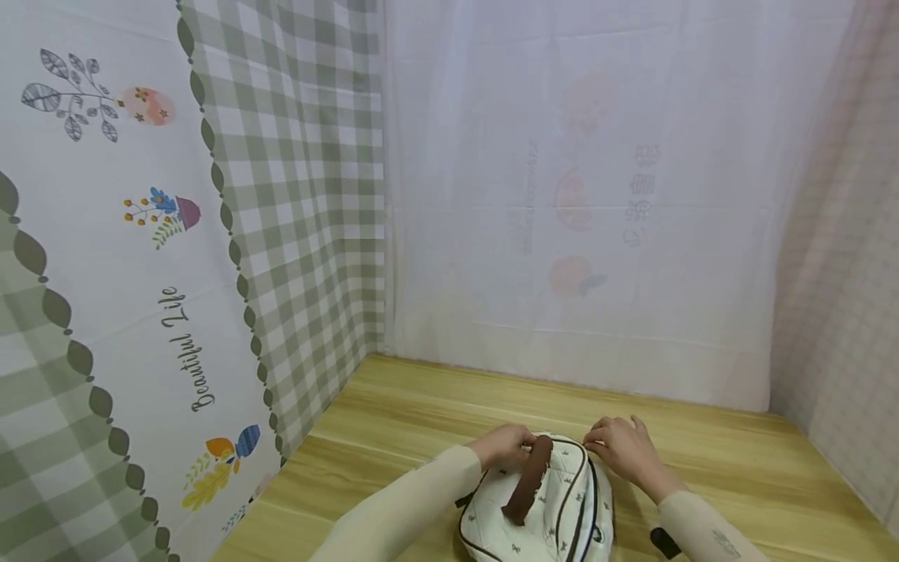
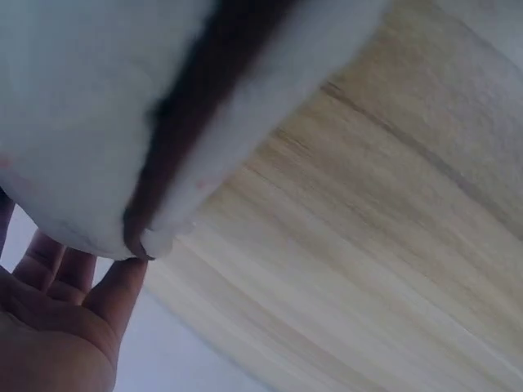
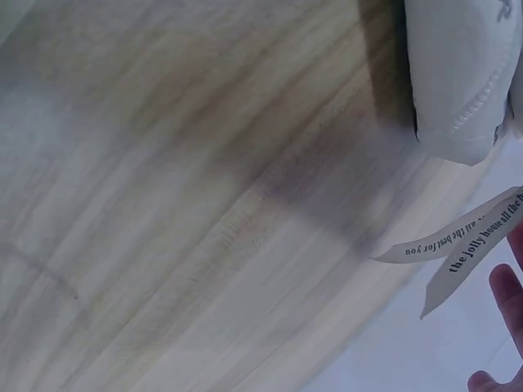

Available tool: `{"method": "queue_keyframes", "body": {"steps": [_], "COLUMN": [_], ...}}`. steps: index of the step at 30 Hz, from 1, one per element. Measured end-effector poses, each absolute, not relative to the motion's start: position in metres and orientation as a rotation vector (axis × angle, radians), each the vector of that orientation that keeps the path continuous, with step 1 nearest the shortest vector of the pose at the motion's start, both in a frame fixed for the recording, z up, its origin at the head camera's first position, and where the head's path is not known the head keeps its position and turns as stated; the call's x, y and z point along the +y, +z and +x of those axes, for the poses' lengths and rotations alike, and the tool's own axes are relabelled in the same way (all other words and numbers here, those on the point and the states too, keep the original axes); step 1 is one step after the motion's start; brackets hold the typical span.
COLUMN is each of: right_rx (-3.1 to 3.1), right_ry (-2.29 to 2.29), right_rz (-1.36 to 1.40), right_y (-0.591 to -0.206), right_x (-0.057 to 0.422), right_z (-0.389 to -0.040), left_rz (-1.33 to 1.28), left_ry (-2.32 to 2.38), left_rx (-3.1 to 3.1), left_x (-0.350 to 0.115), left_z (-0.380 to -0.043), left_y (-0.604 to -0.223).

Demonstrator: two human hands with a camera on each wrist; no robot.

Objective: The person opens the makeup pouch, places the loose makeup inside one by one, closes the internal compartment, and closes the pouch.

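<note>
A small white quilted backpack (image 1: 492,538) with a dark bow print, brown piping and a brown strap (image 1: 527,484) lies on the table. My left hand (image 1: 502,446) grips its far left edge beside the strap. In the left wrist view, the fingers (image 2: 118,294) meet the bag's edge where the brown piping ends. My right hand (image 1: 625,449) is at the bag's far right corner, thumb and forefinger brought together. The right wrist view shows a printed ribbon (image 3: 470,249) running to these fingers, which appear to pinch it; the pinch itself is out of frame.
The wood-grain table (image 1: 393,406) runs back to a white curtain (image 1: 456,312). A green checked cloth (image 1: 302,234) hangs along the left side and a pale cloth (image 1: 850,351) along the right. A small black object (image 1: 663,542) shows by the right sleeve.
</note>
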State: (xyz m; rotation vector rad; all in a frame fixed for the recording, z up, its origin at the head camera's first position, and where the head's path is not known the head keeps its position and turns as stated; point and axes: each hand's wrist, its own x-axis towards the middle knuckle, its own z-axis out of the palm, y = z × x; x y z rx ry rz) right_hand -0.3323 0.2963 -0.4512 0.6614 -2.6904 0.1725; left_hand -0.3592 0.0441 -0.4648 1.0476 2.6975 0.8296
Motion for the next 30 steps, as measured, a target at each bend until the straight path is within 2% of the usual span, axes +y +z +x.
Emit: {"method": "queue_keyframes", "body": {"steps": [11,20,30], "right_rx": [-2.627,-2.620,-2.528], "right_ry": [0.211,0.233,0.227], "right_rz": [0.664,0.661,0.684], "right_y": [-0.451,-0.445,-0.446], "right_x": [0.302,0.297,0.296], "right_z": [-0.316,-0.300,-0.285], "left_rz": [0.835,0.841,0.702], "left_ry": [0.993,0.990,0.948], "left_rx": [2.672,2.724,2.790], "left_x": [0.039,0.035,0.038], "left_z": [-0.346,-0.347,-0.343], "left_y": [-0.458,-0.463,-0.460]}}
